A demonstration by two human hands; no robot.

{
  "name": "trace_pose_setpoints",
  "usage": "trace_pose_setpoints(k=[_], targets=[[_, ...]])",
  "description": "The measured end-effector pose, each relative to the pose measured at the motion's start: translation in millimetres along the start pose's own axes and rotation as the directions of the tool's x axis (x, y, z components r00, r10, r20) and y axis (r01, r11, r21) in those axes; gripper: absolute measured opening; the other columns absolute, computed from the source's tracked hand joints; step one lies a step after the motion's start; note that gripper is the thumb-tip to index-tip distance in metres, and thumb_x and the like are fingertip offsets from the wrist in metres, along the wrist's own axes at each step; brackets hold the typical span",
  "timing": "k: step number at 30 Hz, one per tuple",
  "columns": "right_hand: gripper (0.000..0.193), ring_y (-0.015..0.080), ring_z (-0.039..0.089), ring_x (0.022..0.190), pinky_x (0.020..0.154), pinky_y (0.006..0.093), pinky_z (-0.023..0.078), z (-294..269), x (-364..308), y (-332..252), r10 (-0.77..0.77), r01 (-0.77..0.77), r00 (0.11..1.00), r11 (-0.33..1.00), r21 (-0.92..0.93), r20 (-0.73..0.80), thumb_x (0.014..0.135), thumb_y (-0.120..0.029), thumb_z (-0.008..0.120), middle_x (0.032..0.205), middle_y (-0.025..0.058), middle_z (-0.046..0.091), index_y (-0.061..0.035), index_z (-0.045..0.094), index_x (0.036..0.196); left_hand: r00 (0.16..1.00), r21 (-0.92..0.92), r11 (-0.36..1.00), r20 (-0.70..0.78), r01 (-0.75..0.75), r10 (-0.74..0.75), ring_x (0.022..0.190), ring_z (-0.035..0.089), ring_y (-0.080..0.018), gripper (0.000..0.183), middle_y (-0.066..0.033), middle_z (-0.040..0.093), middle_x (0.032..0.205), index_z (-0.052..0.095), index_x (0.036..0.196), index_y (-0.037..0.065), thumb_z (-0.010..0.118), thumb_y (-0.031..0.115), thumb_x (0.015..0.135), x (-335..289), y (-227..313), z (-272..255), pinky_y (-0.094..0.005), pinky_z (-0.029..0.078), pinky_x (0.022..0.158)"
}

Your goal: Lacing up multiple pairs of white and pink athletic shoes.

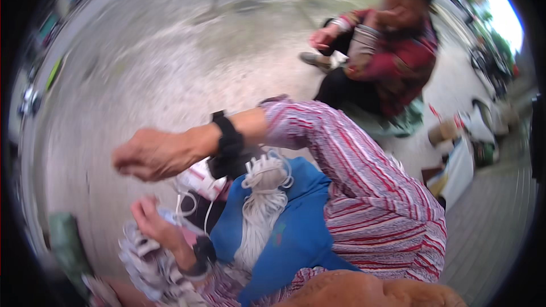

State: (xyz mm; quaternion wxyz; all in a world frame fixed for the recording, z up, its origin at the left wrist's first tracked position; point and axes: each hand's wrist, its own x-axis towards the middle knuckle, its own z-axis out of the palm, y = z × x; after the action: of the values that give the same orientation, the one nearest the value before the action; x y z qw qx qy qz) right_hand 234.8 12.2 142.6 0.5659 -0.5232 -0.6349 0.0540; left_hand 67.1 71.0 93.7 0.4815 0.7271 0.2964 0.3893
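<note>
My right hand (151, 156) reaches across to the left above my lap, with a black band round its wrist. Its fingers curl together, blurred, and whatever they grip cannot be made out. Lower down, my left hand (154, 223) has its fingers bent close together beside a mass of white strips (149, 267); what lies in them is hidden. A dark band circles this wrist too. On the blue cloth (304, 204) over my lap lies a bundle of white cord (263, 216). Loose white cord (183, 204) loops between the left hand and the bundle.
Across from me another person (392, 62) sits low on the pale ground, one hand raised to the face. To the right stand a white box (458, 173) and assorted items. A green bundle (68, 244) is at the lower left. Parked motorbikes (489, 68) line the far right.
</note>
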Motion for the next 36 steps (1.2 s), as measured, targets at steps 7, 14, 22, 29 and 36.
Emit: trace_pose_setpoints(k=[7, 14, 22, 29, 36], targets=[[0.018, 0.0240, 0.064, 0.066, 0.062, 0.0331, 0.049, -66, 21, -71, -0.091, 0.105, 0.985, 0.990, 0.090, -0.147, 0.082, -0.015, 0.055, 0.071, 0.0152, 0.064, 0.0011, 0.064, 0.083, 0.556, -0.285, 0.679, 0.802, 0.677, -0.219, 0.079, 0.059, -0.0233, 0.066, -0.0155, 0.061, 0.085, 0.058, 0.097, -0.004, 0.032, 0.057, 0.093, -26, -40, 11, -0.0327, 0.046, 0.077], [0.019, 0.0157, 0.063, 0.064, 0.056, 0.0251, 0.048, -151, -14, -137, -0.015, 0.122, 0.942, 0.946, 0.301, -0.335, 0.083, -0.008, 0.059, 0.070, 0.0151, 0.065, 0.0103, 0.063, 0.082, 0.406, -0.415, 0.016, 0.882, 0.910, -0.239, 0.116, 0.048, -0.0335, 0.085, -0.0233, 0.046, 0.127, 0.033, 0.131, -0.011, 0.037, 0.062, 0.088, -22, -81, 76, -0.0451, 0.035, 0.104], [0.024, 0.0131, 0.058, 0.062, 0.054, 0.0223, 0.047, -162, -85, -167, 0.048, 0.009, 0.858, 0.994, 0.108, -0.511, 0.085, -0.012, 0.055, 0.071, 0.0119, 0.058, 0.0098, 0.054, 0.097, 0.697, -0.815, -0.300, 0.580, 0.497, -0.422, 0.121, 0.044, -0.0350, 0.057, -0.0258, 0.044, 0.129, 0.034, 0.126, -0.013, 0.035, 0.034, 0.093, -17, -117, 62, -0.0455, 0.032, 0.107], [0.033, 0.0109, 0.054, 0.061, 0.052, 0.0198, 0.045, -121, -103, -114, 0.352, -0.178, 0.842, 0.896, 0.406, -0.408, 0.087, -0.015, 0.052, 0.072, 0.0091, 0.053, 0.0093, 0.046, 0.109, 0.561, -0.594, -0.286, 0.804, 0.752, -0.195, 0.046, 0.030, -0.0061, 0.019, 0.0036, 0.036, 0.059, 0.051, 0.103, -0.001, 0.041, 0.014, 0.096, -39, -113, 58, -0.0206, 0.027, 0.041], [0.044, 0.0086, 0.050, 0.060, 0.051, 0.0174, 0.044, -151, -121, -70, 0.372, -0.340, 0.742, 0.926, 0.166, -0.558, 0.089, -0.018, 0.049, 0.073, 0.0063, 0.048, 0.0089, 0.039, 0.121, 0.532, -0.529, 0.227, 0.545, 0.818, -0.647, 0.045, 0.026, -0.0015, 0.029, 0.0058, 0.037, 0.062, 0.050, 0.115, 0.000, 0.047, 0.022, 0.096, -93, -78, 14, -0.0183, 0.021, 0.037]])
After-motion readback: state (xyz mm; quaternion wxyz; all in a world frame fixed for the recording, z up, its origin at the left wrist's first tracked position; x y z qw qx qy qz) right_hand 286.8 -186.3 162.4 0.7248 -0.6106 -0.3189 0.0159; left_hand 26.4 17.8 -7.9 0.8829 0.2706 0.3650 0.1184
